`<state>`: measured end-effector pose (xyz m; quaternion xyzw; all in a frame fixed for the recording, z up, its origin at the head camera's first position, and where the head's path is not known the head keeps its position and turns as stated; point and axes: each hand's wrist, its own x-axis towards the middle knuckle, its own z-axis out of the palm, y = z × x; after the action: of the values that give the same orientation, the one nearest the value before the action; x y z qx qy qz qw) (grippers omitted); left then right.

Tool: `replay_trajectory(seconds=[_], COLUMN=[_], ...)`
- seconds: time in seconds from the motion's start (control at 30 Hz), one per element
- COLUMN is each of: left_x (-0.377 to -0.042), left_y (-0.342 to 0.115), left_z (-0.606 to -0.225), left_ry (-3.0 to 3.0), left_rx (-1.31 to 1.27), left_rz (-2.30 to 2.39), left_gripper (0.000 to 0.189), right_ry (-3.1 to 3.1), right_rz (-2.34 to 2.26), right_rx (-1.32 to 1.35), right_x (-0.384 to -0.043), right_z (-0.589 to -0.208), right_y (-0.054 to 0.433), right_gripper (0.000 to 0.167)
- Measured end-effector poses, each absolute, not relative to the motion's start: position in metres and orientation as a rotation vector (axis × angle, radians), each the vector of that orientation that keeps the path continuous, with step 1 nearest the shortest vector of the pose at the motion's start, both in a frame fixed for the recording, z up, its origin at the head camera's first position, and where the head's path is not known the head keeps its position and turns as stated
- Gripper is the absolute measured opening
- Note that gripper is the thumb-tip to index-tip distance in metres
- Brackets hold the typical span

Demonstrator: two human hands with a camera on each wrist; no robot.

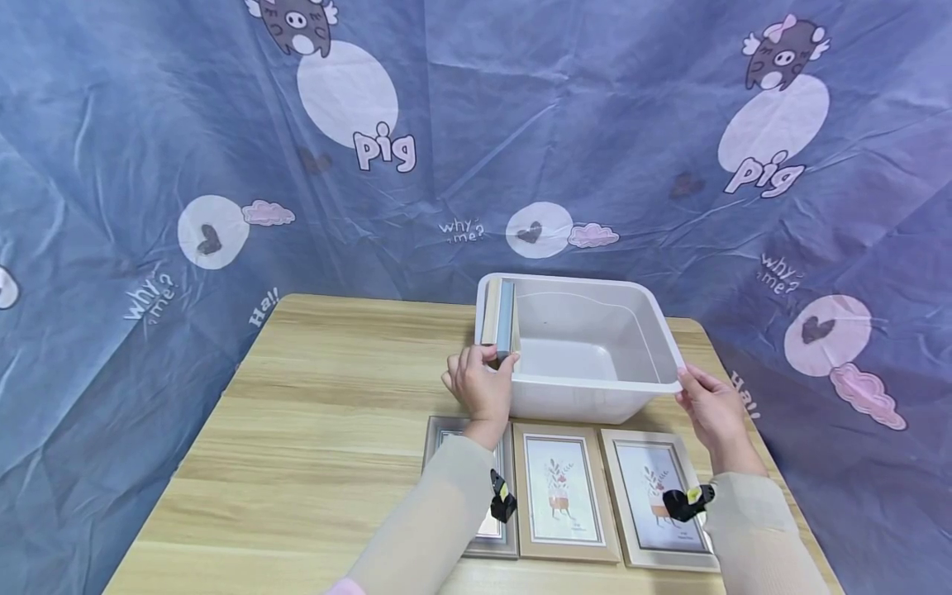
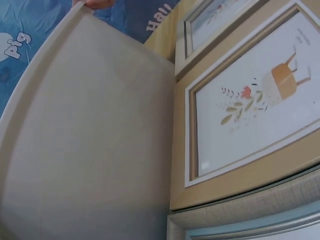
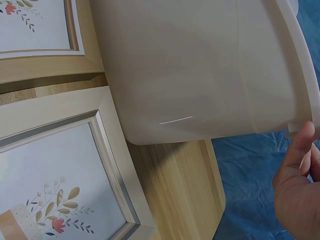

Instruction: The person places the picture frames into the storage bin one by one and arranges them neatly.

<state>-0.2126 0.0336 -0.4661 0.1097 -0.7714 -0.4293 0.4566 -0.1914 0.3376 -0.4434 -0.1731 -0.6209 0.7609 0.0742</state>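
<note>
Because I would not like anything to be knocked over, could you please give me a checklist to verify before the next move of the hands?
1. Bin upright on the table: ok.
2. Right hand holding the bin: ok, at its near right corner.
3. Left hand gripping the upright flat items: cannot tell; it is at their near end, but the contact is partly hidden.
4. Upright flat items inside the bin: ok, along its left side.
5. Free room in front of the bin: not ok, I think; three picture frames lie flat close before it.
</note>
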Motion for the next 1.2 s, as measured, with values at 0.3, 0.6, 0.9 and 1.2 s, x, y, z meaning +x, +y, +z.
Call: replay_trajectory(seconds=[0.3,0.6,0.9,1.2], left_x=[-0.216,-0.221,-0.224,-0.227], left_y=[0.032,0.027,0.019,0.012], left_z=[-0.467,-0.470,-0.471,-0.472], left_ry=[-1.944,-1.902,-1.902,-1.877], left_rx=[0.252,0.191,0.143,0.112], left_rz=[-1.015,-1.066,-1.113,-1.157], left_gripper=[0.037,0.040,0.039,0.042], right_ry=[-1.831,-1.768,-1.777,-1.775], right_rz=[2.307,2.358,2.348,2.338], right_rx=[-0.550,-0.572,-0.578,-0.586], right_x=[-0.192,-0.189,-0.191,-0.192], right_z=[-0.441,-0.432,-0.434,-0.434], right_y=[0.333,0.328,0.325,0.321], right_gripper=[0.018,0.021,0.021,0.021])
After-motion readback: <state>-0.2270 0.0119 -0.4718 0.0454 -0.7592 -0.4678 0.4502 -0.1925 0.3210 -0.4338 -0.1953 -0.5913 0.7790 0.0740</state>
